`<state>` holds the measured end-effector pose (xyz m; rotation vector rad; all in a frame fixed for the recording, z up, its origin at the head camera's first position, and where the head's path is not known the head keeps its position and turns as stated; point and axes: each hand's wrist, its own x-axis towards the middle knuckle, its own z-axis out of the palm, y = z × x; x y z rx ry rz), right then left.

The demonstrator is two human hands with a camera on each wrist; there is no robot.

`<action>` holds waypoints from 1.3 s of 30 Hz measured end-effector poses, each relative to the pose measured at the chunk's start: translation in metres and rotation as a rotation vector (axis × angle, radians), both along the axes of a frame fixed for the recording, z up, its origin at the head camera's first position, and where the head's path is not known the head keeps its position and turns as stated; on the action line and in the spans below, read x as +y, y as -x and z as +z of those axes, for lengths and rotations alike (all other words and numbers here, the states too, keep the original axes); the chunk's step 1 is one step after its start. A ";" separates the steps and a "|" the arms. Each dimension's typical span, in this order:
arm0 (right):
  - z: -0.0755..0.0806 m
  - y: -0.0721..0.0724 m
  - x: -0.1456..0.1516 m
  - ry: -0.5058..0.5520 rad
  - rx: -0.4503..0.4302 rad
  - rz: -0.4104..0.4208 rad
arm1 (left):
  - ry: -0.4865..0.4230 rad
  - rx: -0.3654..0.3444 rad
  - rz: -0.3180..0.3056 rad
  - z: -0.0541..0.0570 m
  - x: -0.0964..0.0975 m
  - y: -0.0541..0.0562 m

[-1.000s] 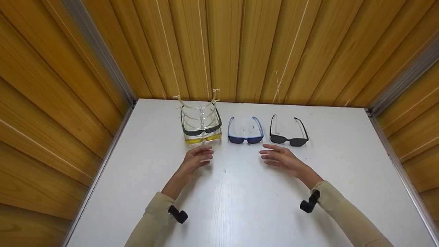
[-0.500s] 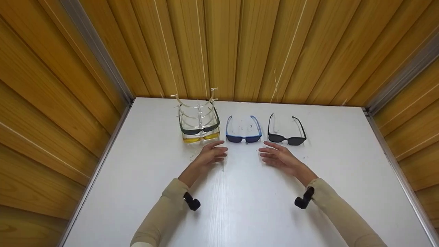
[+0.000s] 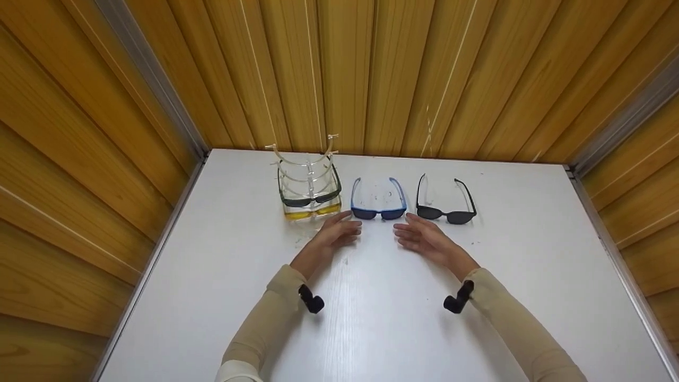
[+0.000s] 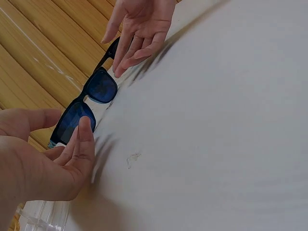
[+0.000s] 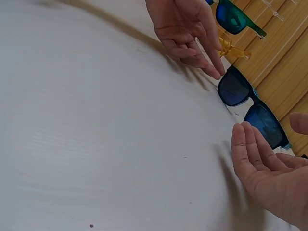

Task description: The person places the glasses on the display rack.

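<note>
Blue-framed sunglasses (image 3: 378, 214) with dark lenses stand on the white table, temples pointing to the back wall. My left hand (image 3: 335, 233) is at their left front corner, fingers loosely extended and holding nothing. At the right front corner is my right hand (image 3: 424, 239), its fingers relaxed and a little bent, also holding nothing. Both wrist views show the sunglasses (image 4: 101, 86) between the two hands, with fingertips right by the lenses (image 5: 263, 124). To the right lie black sunglasses (image 3: 446, 216), just beyond my right hand's fingertips.
A clear display rack (image 3: 310, 168) stands at the back left of the table (image 3: 382, 318). Dark green-framed sunglasses (image 3: 312, 201) and yellow glasses (image 3: 313, 213) sit on its lower levels. Wood-patterned walls (image 3: 392, 79) close off the back and sides.
My left hand has moved right and forward, from before the rack to the blue sunglasses. My right hand has shifted slightly left and forward. The glasses have stayed in place.
</note>
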<state>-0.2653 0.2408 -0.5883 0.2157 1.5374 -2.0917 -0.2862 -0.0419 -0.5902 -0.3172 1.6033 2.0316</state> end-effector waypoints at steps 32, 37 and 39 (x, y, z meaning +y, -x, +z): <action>0.005 -0.032 0.032 -0.034 -0.012 0.284 | 0.147 0.136 -0.153 0.003 -0.020 -0.026; 0.003 -0.039 0.036 -0.040 -0.012 0.329 | 0.159 0.108 -0.213 0.004 -0.027 -0.034; 0.001 -0.041 0.037 -0.038 -0.010 0.344 | 0.162 0.100 -0.231 0.004 -0.029 -0.037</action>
